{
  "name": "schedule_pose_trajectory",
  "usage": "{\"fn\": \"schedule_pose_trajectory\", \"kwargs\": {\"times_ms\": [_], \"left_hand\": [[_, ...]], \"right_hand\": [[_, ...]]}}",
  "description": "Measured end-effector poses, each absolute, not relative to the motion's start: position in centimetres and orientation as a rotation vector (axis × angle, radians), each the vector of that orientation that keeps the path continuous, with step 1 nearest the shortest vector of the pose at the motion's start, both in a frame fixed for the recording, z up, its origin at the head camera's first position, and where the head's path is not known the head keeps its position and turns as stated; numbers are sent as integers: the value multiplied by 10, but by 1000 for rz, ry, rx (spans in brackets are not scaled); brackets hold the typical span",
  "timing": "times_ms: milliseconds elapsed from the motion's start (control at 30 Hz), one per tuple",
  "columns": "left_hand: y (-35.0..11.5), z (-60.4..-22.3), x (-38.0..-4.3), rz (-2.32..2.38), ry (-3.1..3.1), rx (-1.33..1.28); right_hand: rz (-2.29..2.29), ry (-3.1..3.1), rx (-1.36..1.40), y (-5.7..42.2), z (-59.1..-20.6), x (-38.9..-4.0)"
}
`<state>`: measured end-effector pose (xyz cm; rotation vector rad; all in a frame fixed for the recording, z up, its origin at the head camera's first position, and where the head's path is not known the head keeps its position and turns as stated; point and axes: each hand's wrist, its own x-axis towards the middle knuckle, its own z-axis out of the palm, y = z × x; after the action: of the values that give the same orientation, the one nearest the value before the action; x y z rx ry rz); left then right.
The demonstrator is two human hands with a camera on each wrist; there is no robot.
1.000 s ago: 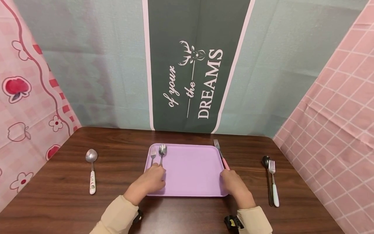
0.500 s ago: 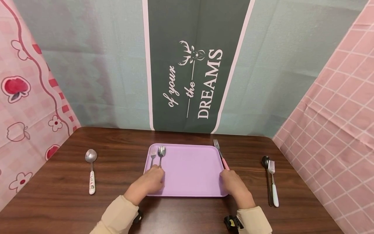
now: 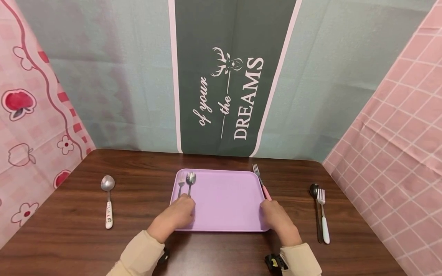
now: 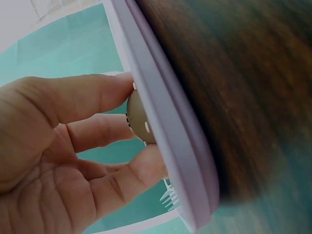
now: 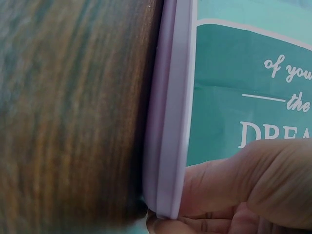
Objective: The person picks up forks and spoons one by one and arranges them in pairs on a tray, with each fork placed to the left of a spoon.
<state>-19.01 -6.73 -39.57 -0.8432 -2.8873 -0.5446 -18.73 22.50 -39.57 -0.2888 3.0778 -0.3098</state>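
A purple tray (image 3: 228, 203) lies on the table between both hands. My left hand (image 3: 177, 211) is over its left side, fingers pinching the handle of a metal spoon (image 3: 191, 178) whose bowl points away from me. In the left wrist view the handle's rounded olive end (image 4: 139, 117) shows between thumb and finger. Left of the spoon a fork (image 3: 181, 180) lies in the tray, its handle hidden by the hand. My right hand (image 3: 276, 216) grips the tray's right rim (image 5: 173, 117), thumb inside. A pink-handled fork (image 3: 265, 191) lies just outside that rim, its lower end behind the hand.
On the wooden table (image 3: 138, 168) at far left lies a spoon with a white patterned handle (image 3: 109, 214). At the right, a dark spoon (image 3: 314, 190) and a white-handled fork (image 3: 324, 222) lie side by side. A printed cloth (image 3: 145, 76) hangs behind the table.
The spoon in my left hand has shifted slightly left and toward me, now closer to the fork beside it. My right hand stays in place on the tray rim.
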Motion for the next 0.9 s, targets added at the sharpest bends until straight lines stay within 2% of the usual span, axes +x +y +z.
{"fn": "schedule_pose_trajectory", "kwargs": {"times_ms": [500, 767, 900], "left_hand": [[-68, -390, -188, -542, -2842, -842], [-70, -389, -192, -406, -2703, -992], [-71, -389, -192, -304, -2711, -986]], "right_hand": [[-321, 3073, -284, 225, -395, -187], [-321, 3067, -287, 224, -395, -188], [-310, 3062, -278, 224, -395, -188]]}}
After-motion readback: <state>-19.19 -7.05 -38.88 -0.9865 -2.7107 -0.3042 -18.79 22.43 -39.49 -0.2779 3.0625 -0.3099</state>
